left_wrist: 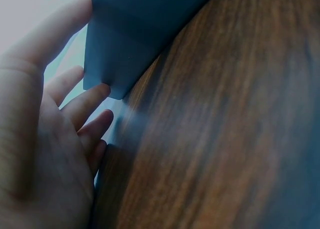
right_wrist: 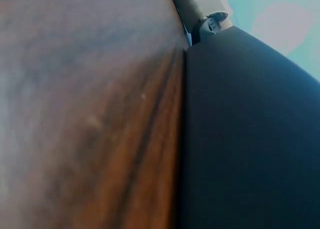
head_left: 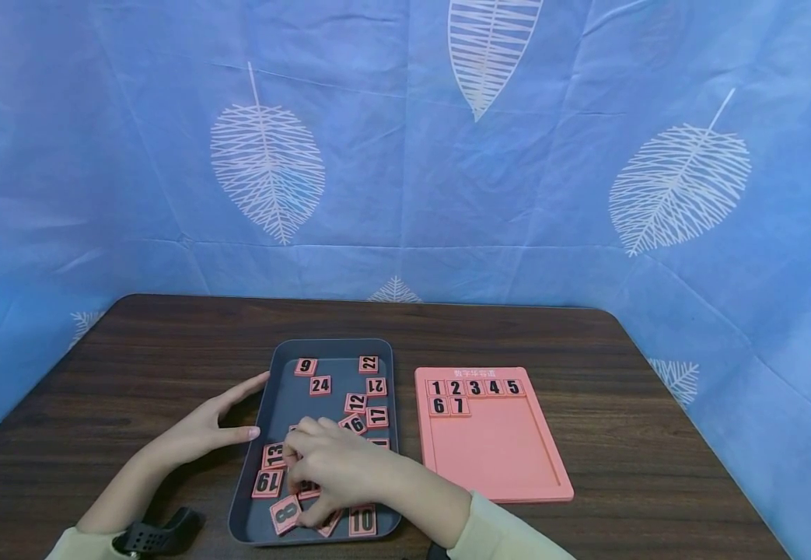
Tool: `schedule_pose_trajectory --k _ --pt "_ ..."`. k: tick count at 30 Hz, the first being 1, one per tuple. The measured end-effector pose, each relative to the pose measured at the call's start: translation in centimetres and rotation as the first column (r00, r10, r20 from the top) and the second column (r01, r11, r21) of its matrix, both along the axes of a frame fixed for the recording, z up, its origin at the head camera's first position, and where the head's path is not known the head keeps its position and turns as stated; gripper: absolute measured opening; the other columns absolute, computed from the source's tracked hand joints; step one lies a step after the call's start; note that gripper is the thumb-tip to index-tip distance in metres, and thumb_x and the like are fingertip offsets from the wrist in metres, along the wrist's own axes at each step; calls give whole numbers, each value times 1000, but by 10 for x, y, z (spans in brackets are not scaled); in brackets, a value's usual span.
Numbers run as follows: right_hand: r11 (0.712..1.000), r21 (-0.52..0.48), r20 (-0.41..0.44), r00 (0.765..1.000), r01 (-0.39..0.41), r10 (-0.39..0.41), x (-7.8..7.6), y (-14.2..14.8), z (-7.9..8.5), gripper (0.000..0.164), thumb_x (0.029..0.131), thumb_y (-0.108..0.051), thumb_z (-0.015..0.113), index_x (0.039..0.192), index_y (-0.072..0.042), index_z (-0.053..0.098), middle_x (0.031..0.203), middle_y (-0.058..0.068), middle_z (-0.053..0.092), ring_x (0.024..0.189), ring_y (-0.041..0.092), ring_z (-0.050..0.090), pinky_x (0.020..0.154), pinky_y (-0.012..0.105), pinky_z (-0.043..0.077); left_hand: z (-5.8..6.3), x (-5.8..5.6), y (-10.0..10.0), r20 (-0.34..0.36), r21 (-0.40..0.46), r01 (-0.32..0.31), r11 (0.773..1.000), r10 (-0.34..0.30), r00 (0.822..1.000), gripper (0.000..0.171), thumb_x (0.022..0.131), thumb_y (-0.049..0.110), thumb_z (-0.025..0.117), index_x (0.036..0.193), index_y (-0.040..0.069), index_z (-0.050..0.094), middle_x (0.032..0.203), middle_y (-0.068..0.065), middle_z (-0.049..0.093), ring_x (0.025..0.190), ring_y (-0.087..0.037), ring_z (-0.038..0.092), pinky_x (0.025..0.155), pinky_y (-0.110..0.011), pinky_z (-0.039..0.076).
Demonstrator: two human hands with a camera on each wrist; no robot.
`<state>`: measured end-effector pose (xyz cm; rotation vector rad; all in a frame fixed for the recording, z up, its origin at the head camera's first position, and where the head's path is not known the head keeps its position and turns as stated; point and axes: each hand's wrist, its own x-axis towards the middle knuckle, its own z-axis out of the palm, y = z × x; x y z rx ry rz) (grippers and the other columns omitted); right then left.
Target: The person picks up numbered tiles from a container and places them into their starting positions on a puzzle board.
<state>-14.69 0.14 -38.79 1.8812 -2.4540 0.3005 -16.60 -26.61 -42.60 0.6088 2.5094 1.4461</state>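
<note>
My right hand (head_left: 338, 467) reaches over the near half of a dark grey tray (head_left: 335, 359) that holds pink number tiles. Its thumb and a curled finger pinch the right side of the number 8 tile (head_left: 284, 514), close to tiles 19 (head_left: 267, 484) and 10 (head_left: 362, 521). The hand covers several tiles beneath it. With fingers spread and fairly straight, my left hand (head_left: 198, 428) touches the tray's left side. In the left wrist view, the left fingers (left_wrist: 85, 106) lie by the tray's outer wall (left_wrist: 132, 39). The right wrist view shows the tray's wall (right_wrist: 250, 129), not the hand.
Right of the tray lies a pink board (head_left: 492, 455) with tiles 1 to 5 in its top row and 6 and 7 (head_left: 459, 406) below. Tiles 9 (head_left: 305, 366), 24 and 22 lie at the tray's far end. A blue leaf-print cloth (head_left: 405, 155) hangs behind the wooden table (head_left: 657, 435).
</note>
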Motion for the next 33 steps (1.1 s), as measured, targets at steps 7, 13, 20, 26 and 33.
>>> schedule_pose_trajectory --k 7,13,20,26,33 --pt "988 -146 -119 990 56 -74 -1 12 9 28 74 -54 76 82 -28 75 99 -10 49 94 7 38 77 15 31 1 2 2 3 -3 -7 1000 7 1000 75 90 20 68 152 13 27 153 -22 24 136 -50 19 93 -74 24" --pt "966 -213 -145 973 148 -181 -1 32 19 30 73 -54 77 79 -25 75 100 -8 48 95 10 38 78 22 32 1 3 2 4 5 -5 1000 5 1000 75 90 19 68 152 12 27 153 -23 23 136 -50 19 94 -75 22" --pt "916 -297 -102 945 268 -310 -3 59 26 28 70 -50 81 74 -23 73 101 -6 48 96 14 39 77 28 33 2 4 2 -7 1 -4 1000 4 1000 75 90 18 68 152 13 27 153 -23 24 135 -50 19 93 -76 22" --pt "863 -356 -94 906 357 -414 -6 83 26 27 67 -45 84 70 -21 72 99 -5 47 94 15 38 78 33 35 4 5 2 4 -3 -8 1000 8 1000 75 90 18 68 153 13 27 153 -23 23 135 -51 19 93 -76 21" --pt "792 -403 -62 849 460 -524 -8 111 25 25 67 -41 83 65 -20 70 94 -5 46 92 17 38 74 36 31 5 6 3 9 -12 -15 1000 15 1000 75 90 19 68 153 13 26 152 -24 23 135 -51 19 93 -75 23"
